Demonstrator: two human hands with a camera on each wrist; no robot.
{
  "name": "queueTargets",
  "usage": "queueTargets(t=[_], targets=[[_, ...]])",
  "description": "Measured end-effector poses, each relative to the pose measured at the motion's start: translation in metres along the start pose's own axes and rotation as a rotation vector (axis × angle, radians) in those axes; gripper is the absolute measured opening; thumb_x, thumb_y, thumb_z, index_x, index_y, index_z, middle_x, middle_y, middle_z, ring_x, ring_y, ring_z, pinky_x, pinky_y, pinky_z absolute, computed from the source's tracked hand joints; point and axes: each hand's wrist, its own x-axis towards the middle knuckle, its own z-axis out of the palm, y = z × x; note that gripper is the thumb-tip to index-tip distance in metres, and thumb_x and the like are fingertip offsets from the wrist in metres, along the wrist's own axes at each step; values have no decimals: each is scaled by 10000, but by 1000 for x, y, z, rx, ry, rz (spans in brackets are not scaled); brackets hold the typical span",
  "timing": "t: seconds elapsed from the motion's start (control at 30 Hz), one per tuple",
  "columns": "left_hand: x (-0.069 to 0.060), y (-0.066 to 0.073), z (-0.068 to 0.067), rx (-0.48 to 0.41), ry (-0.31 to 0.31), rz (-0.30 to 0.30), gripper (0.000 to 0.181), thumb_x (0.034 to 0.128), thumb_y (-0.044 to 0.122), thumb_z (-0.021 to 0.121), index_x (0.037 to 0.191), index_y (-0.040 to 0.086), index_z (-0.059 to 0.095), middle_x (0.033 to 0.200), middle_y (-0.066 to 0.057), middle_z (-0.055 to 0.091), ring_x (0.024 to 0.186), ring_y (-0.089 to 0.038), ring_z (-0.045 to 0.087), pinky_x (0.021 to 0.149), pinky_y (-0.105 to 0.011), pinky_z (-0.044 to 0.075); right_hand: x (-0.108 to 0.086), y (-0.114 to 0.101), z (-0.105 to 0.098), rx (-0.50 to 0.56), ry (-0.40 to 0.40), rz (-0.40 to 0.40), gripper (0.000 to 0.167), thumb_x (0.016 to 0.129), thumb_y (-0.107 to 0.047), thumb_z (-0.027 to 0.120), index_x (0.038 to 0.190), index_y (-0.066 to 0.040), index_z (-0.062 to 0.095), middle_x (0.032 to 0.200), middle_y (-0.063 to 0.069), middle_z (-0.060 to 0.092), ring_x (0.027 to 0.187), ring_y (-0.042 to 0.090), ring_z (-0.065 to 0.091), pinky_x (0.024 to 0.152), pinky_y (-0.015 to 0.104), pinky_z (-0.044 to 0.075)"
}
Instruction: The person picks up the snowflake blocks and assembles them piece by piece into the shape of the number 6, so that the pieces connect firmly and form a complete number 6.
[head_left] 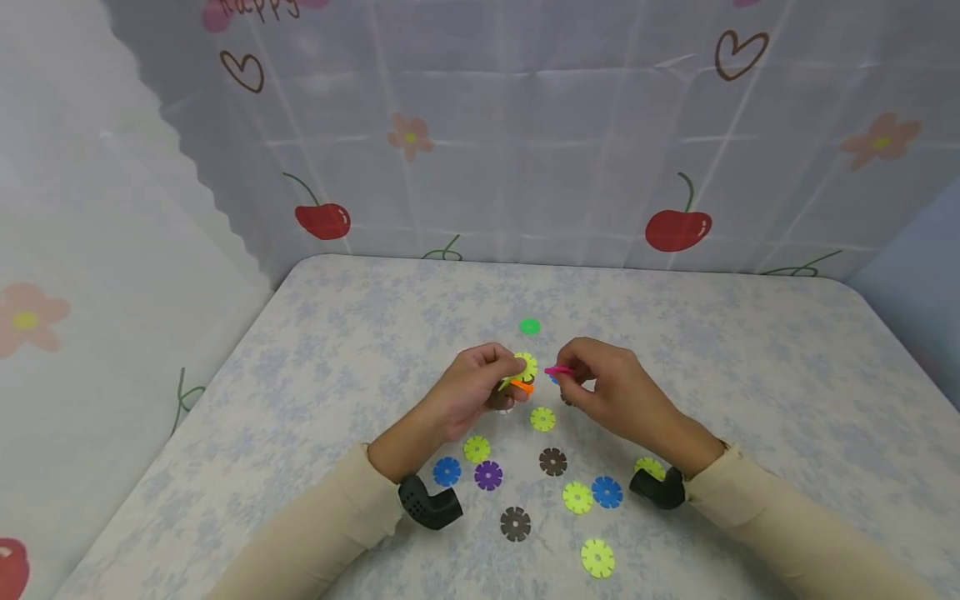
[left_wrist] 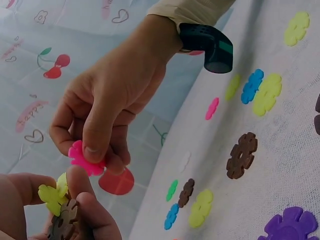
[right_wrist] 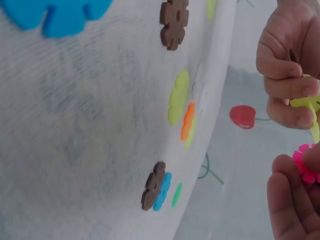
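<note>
My left hand holds yellow notched discs set at angles to each other, together with a brown disc that shows in the left wrist view. A pink notched disc is pinched between thumb and fingers of my right hand. That pink disc is close to the left hand's pieces, with a small gap between them in the head view. Beside the left fingers an orange disc shows; in the right wrist view an orange disc lies on the table.
Several loose discs lie on the pale patterned table: purple, blue, brown, and yellow near the front. A green disc lies beyond the hands. A printed curtain hangs behind the table's far edge.
</note>
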Motion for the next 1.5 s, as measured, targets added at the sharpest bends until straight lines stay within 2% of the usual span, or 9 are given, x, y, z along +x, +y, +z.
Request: queueTargets(t=[0.13,0.4,0.63,0.77,1.0,1.17,1.33,1.5], targets=[[-1,1,1,34,-15,-2,120,1004,135,618,907,75,582,866,-94,652,636,-131,651,637,-222,527,2,-3,1,-9,9,-13,235,853,7,797,972,-107,630,924,-27,666,772,53,676,685,278,587],[0,-1,2,34,-46,1,113,999,121,616,905,81,568,826,-68,653,633,-121,669,631,-222,522,4,-8,2,-8,10,-43,263,832,43,802,984,-95,637,925,-27,666,802,67,683,717,248,579],[-1,-1,2,-14,-67,29,121,1008,65,598,904,89,540,808,-90,701,636,-118,675,632,-230,547,4,-11,3,5,-10,-51,289,806,65,822,983,-84,649,925,-28,678,831,72,688,733,252,579],[-2,0,1,-12,-82,46,138,1013,50,586,887,85,543,767,-70,704,643,-115,673,642,-229,550,6,-13,2,0,-26,-44,284,793,65,834,969,-79,664,912,-19,689,814,67,694,714,243,578],[0,1,6,38,-80,42,128,1020,48,572,898,78,544,761,-65,705,663,-124,683,661,-233,551,5,-14,2,60,-31,-58,216,817,80,804,936,-49,678,889,24,701,753,114,702,667,218,567],[0,2,8,31,-81,37,120,1019,50,567,902,72,548,763,-74,701,650,-123,675,657,-233,552,6,-13,1,53,-34,-32,216,814,69,813,922,-63,680,880,-11,697,743,53,683,663,223,569],[0,4,6,26,-63,-12,38,1032,102,563,1050,70,574,784,-86,697,672,-132,669,682,-252,563,9,-10,-6,76,-74,-5,246,832,14,820,985,-84,653,929,-13,691,802,86,704,710,285,591],[2,3,1,40,0,-56,194,1043,145,563,1224,109,623,836,-100,682,695,-150,669,716,-292,582,6,3,-20,43,-145,108,277,868,-66,811,1094,-91,654,1030,32,679,911,163,701,798,413,590]])
